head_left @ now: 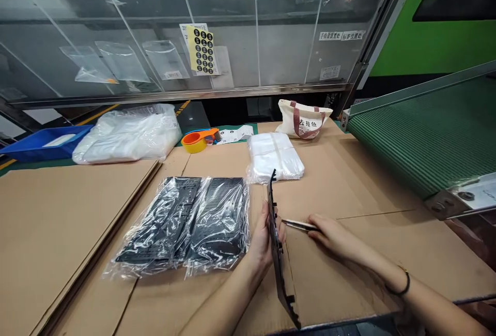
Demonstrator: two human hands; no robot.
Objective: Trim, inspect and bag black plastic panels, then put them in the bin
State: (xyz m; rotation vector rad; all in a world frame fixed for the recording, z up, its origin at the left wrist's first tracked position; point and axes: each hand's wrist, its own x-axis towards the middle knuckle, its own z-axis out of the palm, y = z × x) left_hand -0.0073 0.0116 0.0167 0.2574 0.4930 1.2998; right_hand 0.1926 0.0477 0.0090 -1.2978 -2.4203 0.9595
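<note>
My left hand (pixel 265 238) is closed around a thin black plastic panel (pixel 276 253), which stands on edge, almost edge-on to me, with small tabs along its side. In my right hand (pixel 329 232) is a slim tool with a pale metal tip and a dark handle (pixel 300 225); its exact kind is unclear. The tip points at the panel's right face, close to my left fingertips. Whether it touches the panel I cannot tell. Left of my left hand lie black panels in clear plastic bags (pixel 186 222) on the cardboard-covered table (pixel 372 258).
Behind the panel lies a stack of clear bags (pixel 276 155). Further back are an orange tape dispenser (pixel 197 140), a cloth bag (pixel 304 119), a bundle of plastic bags (pixel 127 132) and a blue tray (pixel 42 142). A green conveyor (pixel 430 129) flanks the right; cardboard sheets (pixel 70 222) lie left.
</note>
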